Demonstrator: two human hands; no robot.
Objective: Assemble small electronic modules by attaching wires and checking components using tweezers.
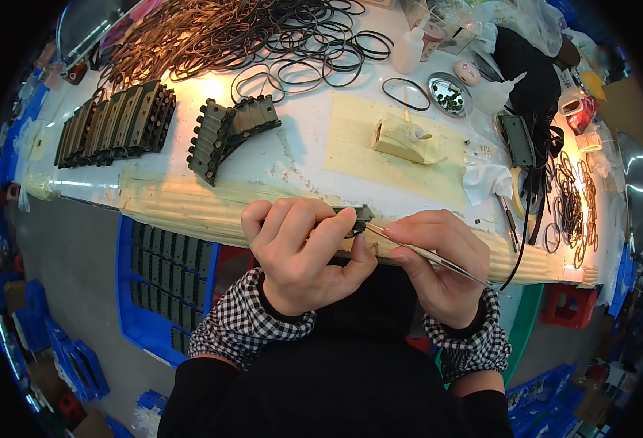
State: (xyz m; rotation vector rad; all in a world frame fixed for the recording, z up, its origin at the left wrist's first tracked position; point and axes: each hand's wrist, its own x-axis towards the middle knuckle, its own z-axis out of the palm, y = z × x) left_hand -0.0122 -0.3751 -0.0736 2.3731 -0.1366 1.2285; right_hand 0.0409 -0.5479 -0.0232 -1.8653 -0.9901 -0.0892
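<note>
At the padded table edge, my left hand is closed around a small dark green part, most of which its fingers hide. My right hand pinches a pair of thin metal tweezers. The tweezers' tips point left and meet the part's right end, or come very close to it; I cannot tell which. Beyond my left hand, two dark green ridged strips lie across each other. Farther left stands a row of similar strips packed side by side.
Black rubber loops pile up at the back. A block wrapped in yellowish tape, a round metal dish of small dark bits and a white squeeze bottle stand beyond my hands. Below the table's left is a blue tray of green strips.
</note>
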